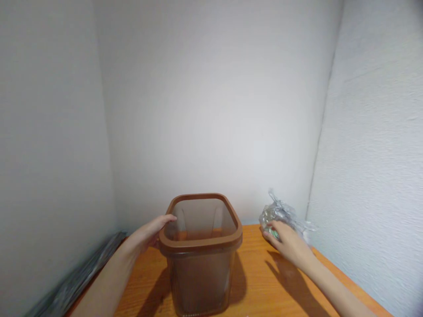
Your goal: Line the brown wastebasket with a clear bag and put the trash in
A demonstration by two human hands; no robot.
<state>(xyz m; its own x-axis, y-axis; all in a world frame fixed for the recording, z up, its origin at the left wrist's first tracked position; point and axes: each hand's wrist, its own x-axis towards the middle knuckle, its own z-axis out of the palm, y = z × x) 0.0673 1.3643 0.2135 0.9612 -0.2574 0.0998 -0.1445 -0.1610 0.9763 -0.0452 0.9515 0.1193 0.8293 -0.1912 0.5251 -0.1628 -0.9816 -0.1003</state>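
On the surface (254,253), the brown bin (201,277) was held at its rim by the left hand (154,230); outside it, the bunched plastic (283,213) was touched by the right hand (288,241), its grip's closure unclear.

The left hand (152,230) and right hand (287,241) are bare, with slender fingers and a smooth outline. The left forearm (110,275) and right forearm (330,284) are uncovered along their visible length, slim and narrowing towards the wrists; some left fingers are hidden.
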